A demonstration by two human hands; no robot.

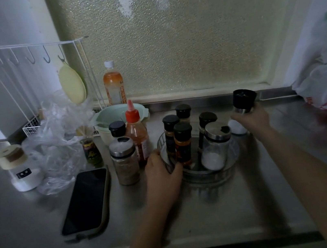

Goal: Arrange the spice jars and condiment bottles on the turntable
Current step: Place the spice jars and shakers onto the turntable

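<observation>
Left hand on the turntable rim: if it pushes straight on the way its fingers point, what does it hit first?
Probably the orange spice jar, standing just inside the turntable rim past the left hand's fingertips. Depth is hard to judge from this one view.

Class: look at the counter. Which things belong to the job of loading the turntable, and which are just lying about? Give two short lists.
Job: turntable, held by left hand; jars on it; grinder in right hand; sauce bottle; big spice jar.

Lying about: phone; plastic bag; bowl; drink bottle; hook rack.
</observation>
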